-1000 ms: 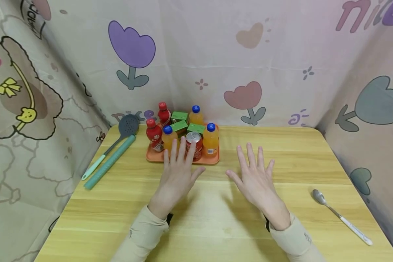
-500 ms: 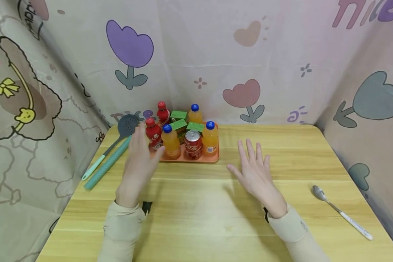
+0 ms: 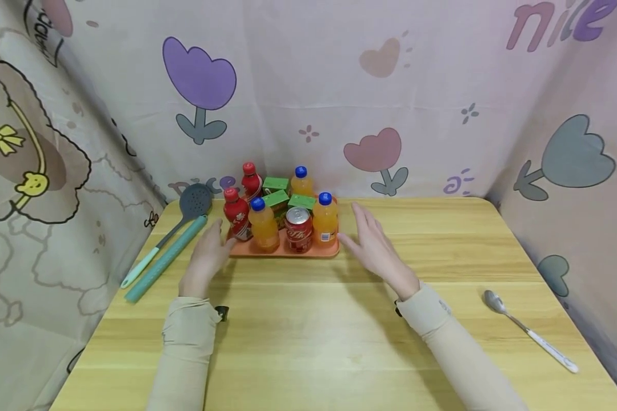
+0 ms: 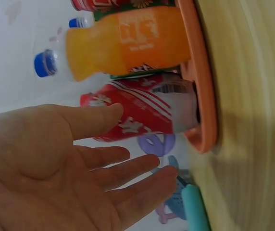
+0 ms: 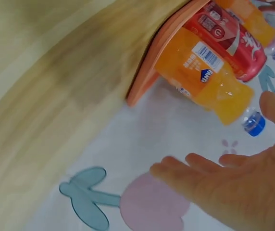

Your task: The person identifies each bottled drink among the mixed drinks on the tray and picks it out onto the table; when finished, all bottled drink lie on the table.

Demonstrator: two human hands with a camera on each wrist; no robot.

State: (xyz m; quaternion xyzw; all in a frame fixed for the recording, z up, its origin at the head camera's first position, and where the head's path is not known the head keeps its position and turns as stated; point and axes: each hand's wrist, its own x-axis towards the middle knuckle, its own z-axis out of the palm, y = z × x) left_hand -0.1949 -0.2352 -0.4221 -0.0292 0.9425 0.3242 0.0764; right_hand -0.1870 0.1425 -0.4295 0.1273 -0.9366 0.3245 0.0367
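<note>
An orange tray [image 3: 308, 255] at the back of the table bears several drinks. My left hand [image 3: 205, 257] is at its left end, fingers extended, nearest a red-wrapped bottle [image 4: 142, 108]. At the right end my right hand [image 3: 375, 245] is held with straight fingers, close to an orange soda bottle [image 5: 205, 77] with a blue cap. Neither hand holds anything. A red soda can [image 3: 299, 229] and another orange soda bottle [image 3: 264, 228] stand along the tray's front. Behind them are green boxes [image 3: 276, 200], a second red bottle [image 3: 252, 181] and a third orange bottle [image 3: 301, 181].
Left of the tray lie a dark slotted skimmer [image 3: 195, 201] with a mint handle and a teal textured rod [image 3: 167, 260]. A spoon [image 3: 529, 331] with a white handle lies at the right of the wooden table [image 3: 308, 342]. Patterned cloth [image 3: 288, 68] hangs behind.
My left hand has moved left, from in front of the drinks to the tray's left end. My right hand has shifted left and turned sideways toward the tray's right end. The drinks stay in place.
</note>
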